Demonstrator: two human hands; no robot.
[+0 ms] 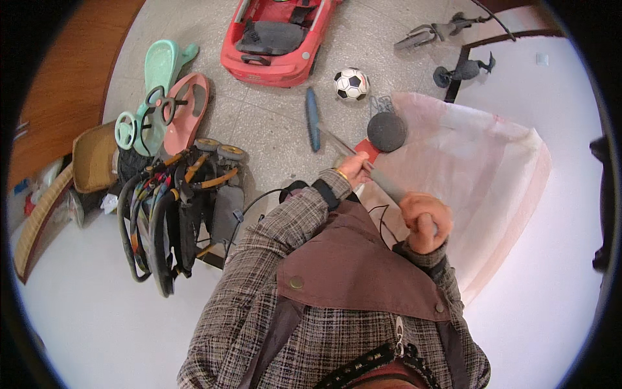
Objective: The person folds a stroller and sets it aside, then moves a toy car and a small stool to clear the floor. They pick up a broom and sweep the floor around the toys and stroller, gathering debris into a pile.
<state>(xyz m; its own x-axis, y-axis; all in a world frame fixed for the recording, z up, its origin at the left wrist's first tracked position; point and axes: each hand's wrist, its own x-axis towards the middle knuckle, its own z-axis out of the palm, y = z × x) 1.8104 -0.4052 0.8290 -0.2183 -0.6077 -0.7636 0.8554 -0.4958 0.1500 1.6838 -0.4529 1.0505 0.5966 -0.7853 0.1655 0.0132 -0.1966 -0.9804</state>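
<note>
My left hand (353, 170), with a dark band at the wrist, is closed around the thin metal pole of a mop (335, 142). My right hand (426, 222) grips the thicker grey upper end of the same pole, nearer my body. The pole slants away to a long, narrow blue mop head (313, 120) lying on the speckled floor. Just past my left hand are a red flat piece (367, 150) and a round black disc (387, 132); what they belong to is partly hidden.
A red ride-on toy car (275, 45) and a football (352, 84) are beyond the mop head. Green (161, 61) and pink (186, 117) ride-on toys and a folded stroller (175, 214) stand left. A pale pink cover (466, 162) drapes something right; a small bike (440, 31) lies far right.
</note>
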